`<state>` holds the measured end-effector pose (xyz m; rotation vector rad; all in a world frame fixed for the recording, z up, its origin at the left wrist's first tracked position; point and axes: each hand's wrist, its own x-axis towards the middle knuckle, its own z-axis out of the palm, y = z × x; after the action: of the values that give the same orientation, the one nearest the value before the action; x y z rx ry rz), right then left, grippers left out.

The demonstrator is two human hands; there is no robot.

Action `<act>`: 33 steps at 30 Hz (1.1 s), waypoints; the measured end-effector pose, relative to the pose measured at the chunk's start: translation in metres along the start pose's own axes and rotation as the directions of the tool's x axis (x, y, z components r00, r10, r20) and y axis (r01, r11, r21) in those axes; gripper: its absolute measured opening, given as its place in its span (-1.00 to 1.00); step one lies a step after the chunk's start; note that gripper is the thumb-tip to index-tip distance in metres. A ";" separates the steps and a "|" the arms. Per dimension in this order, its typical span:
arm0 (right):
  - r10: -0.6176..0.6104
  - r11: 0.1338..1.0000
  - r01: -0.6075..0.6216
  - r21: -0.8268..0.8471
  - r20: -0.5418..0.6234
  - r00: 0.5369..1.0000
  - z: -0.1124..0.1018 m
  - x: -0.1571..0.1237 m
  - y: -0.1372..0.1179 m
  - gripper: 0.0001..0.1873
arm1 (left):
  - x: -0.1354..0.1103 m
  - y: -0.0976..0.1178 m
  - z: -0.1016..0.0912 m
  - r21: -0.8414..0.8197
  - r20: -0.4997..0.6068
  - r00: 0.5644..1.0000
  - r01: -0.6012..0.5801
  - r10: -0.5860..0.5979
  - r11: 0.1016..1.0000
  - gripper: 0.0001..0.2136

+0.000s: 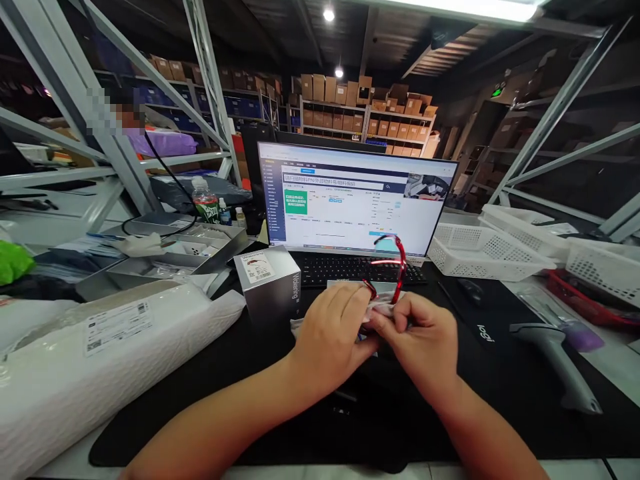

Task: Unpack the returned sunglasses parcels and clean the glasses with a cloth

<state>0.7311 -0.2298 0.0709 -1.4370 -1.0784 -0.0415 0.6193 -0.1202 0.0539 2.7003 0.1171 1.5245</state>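
Red-framed glasses [401,267] stick up between my two hands above the black desk mat, with a thin temple pointing left. A whitish, crumpled cloth or soft wrap [384,305] lies around their lower part. My left hand [330,333] is closed on the glasses from the left, its fingers bent over the wrap. On the other side my right hand [425,337] pinches the wrap and frame between thumb and curled finger. The lower part of the glasses is hidden by my fingers. Just left of my hands stands a silver box [270,283] whose label pictures glasses.
A monitor [350,200] and keyboard [325,267] stand behind my hands. A padded white parcel [125,353] fills the left side. To the right are a barcode scanner [555,360], a mouse [470,291] and white baskets [490,250]. A person [125,117] is at the far left.
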 end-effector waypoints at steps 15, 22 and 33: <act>0.195 0.961 -0.177 0.212 -0.071 0.978 0.006 0.015 0.013 -0.54 | -0.007 -0.010 0.018 -0.299 0.043 0.984 0.179 -0.174 0.937 -0.49; 0.093 0.995 -0.095 0.015 0.071 0.993 0.020 0.003 0.013 -0.58 | -0.006 -0.022 0.010 -0.271 0.074 0.968 0.252 -0.240 0.929 -0.51; 0.498 0.651 -0.462 0.603 0.120 0.859 -0.028 0.065 0.047 -0.30 | -0.005 -0.019 0.015 -0.273 0.296 0.955 0.106 -0.022 0.956 -0.42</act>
<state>0.8120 -0.2054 0.0812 -1.0568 -0.5372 0.6089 0.6289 -0.1014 0.0402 2.6163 -0.0240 1.0188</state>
